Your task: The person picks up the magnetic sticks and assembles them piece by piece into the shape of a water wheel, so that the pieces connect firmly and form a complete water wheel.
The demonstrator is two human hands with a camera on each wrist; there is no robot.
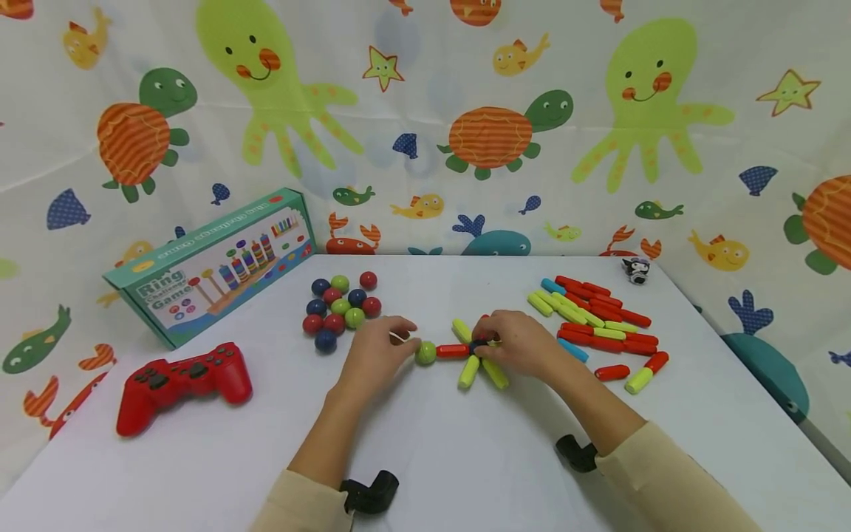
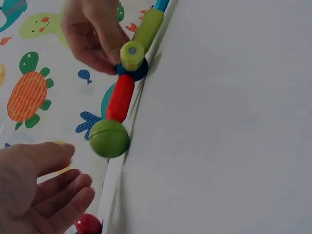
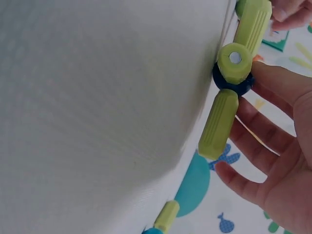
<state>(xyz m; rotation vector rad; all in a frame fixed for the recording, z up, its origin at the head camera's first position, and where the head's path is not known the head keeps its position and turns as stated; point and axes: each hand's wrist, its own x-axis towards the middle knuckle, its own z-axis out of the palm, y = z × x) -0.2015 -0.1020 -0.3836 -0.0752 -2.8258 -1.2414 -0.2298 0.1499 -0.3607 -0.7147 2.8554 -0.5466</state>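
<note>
My right hand (image 1: 517, 341) pinches a dark blue ball (image 2: 141, 73) that joins a flat figure of magnetic sticks on the table. Several yellow-green sticks (image 1: 468, 372) radiate from this ball, one pointing up towards the wrist cameras. From its left side runs a red stick (image 1: 453, 352), with a green ball (image 1: 425, 354) at the outer end. My left hand (image 1: 380, 346) is just left of the green ball, fingers loosely bent and holding nothing; in the left wrist view a gap separates them. The right hand partly hides the blue ball and the sticks behind it.
Red, green and dark blue balls (image 1: 335, 323) lie grouped at left. Red, yellow-green and light blue sticks (image 1: 608, 334) are gathered at right, near a small figurine (image 1: 636, 270). A red game controller (image 1: 185, 384) and a Ring Game box (image 1: 219, 266) stand far left.
</note>
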